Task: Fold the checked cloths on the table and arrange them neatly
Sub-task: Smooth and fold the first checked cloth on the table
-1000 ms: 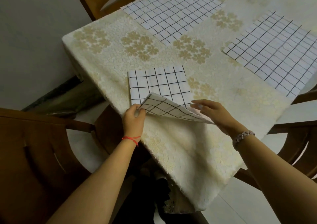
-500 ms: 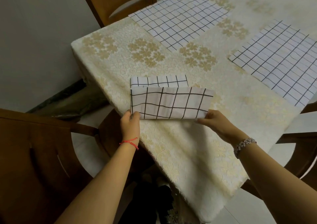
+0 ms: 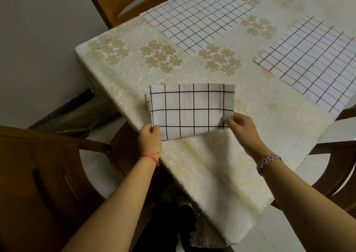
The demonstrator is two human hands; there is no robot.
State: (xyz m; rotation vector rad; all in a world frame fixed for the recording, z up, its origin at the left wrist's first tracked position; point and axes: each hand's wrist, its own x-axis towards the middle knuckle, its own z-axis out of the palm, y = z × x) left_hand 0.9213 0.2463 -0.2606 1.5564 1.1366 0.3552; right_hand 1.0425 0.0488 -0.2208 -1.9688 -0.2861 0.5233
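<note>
Both arms were held stretched forward. The folded cloth was pinched at its near corners by the left hand and the right hand.

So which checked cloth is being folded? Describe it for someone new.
On the table's cream flowered tablecloth, look at the near edge. There lies a small folded white cloth with black checks, its near corners held by the left hand and right hand. The large checked cloth at far left and large checked cloth at right lie spread flat, untouched.
</note>
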